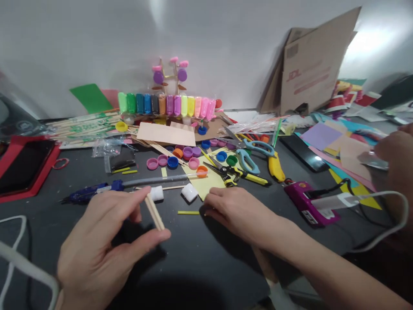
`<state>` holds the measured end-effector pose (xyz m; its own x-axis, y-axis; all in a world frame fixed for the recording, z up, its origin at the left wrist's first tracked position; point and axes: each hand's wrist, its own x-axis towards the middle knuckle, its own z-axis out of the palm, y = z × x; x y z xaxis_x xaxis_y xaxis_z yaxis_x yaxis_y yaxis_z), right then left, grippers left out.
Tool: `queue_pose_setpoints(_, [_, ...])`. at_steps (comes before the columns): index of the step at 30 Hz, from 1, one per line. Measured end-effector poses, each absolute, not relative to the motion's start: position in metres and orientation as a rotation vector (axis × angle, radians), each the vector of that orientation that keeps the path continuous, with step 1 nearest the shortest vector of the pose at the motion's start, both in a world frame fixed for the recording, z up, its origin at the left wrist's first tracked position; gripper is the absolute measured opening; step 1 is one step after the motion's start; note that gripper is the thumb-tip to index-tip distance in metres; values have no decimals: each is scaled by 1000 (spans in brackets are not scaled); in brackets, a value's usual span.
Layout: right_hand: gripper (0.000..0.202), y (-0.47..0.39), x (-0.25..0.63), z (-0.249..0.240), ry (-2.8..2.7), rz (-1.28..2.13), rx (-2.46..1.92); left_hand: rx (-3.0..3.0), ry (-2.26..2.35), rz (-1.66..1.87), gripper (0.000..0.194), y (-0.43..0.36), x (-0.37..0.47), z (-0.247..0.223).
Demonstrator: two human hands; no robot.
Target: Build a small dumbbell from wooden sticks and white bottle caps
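In the head view, my left hand [100, 245] is raised over the dark table. Its thumb and fingers pinch a few short wooden sticks [155, 212] by their ends, side by side. My right hand [232, 209] rests on the table with curled fingers, and what its fingertips hold, if anything, is hidden. A thin yellow-green tube piece [188, 212] lies just left of those fingertips. Beyond the hands are two white foam-like pieces, one [189, 193] near the middle and another [157, 193] behind my left fingers, with a thin stick between them.
Black-and-yellow pliers [232, 174], blue-handled scissors [258, 148] and a yellow cutter [275, 168] lie ahead. Coloured bottle caps [173, 162] and a blue glue gun [93, 191] are farther left. A purple power adapter [309, 202] with cables stands right. Another person's hand [398, 150] appears far right.
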<state>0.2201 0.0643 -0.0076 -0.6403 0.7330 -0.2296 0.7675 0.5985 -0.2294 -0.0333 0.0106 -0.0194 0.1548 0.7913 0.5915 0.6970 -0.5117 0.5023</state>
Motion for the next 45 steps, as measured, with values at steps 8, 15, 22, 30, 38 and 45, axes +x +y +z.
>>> queue_pose_setpoints(8, [11, 61, 226, -12, 2709, -788, 1378, 2544, 1273, 1171, 46, 18, -13, -31])
queue_pose_setpoints(15, [26, 62, 192, -10, 1704, -2782, 1480, 2568, 1303, 1122, 47, 18, -13, -34])
queue_pose_setpoints(22, [32, 58, 186, -23, 1459, -2993, 1456, 2552, 1295, 1029, 48, 20, -12, -36])
queue_pose_setpoints(30, [31, 56, 182, -29, 1378, -3052, 1483, 2586, 1298, 891, 43, 20, -12, -38])
queue_pose_setpoints(38, [31, 54, 182, -28, 1368, -3039, 1533, 2565, 1320, 860, 43, 18, -12, -42])
queue_pose_setpoints(45, [32, 54, 181, -25, 1396, -2998, 1586, 2571, 1303, 783, 43, 19, -12, -40])
